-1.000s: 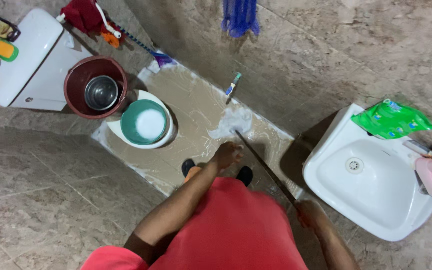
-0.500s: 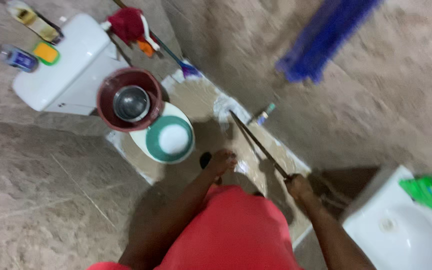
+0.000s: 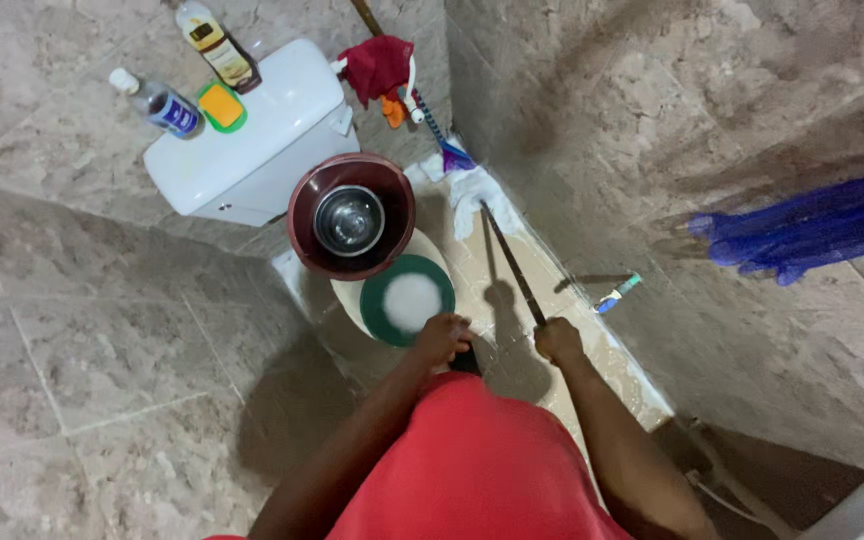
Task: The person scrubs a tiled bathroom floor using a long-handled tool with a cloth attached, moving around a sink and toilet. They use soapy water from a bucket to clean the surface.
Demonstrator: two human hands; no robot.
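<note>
My right hand (image 3: 558, 341) grips the near end of a long dark mop handle (image 3: 512, 265). The handle runs up to a white cloth mop head (image 3: 470, 188) lying on the wet beige floor (image 3: 552, 300) by the corner of the wall. My left hand (image 3: 442, 338) hangs with curled fingers just above the green bucket of white foam (image 3: 408, 298) and holds nothing that I can see. A maroon bucket (image 3: 350, 216) with a steel cup inside stands beside the green one.
A white toilet cistern (image 3: 247, 130) carries two bottles and a yellow-green sponge. A red cloth and a brush (image 3: 384, 70) hang at the corner. A small tube (image 3: 616, 294) lies on the wet floor. A blue broom (image 3: 812, 225) leans on the right wall. My black footwear shows below my left hand.
The mop head slid left and away across the wet floor into the corner by the toilet. My right hand moved up along the handle's side, and my view turned left, losing the sink.
</note>
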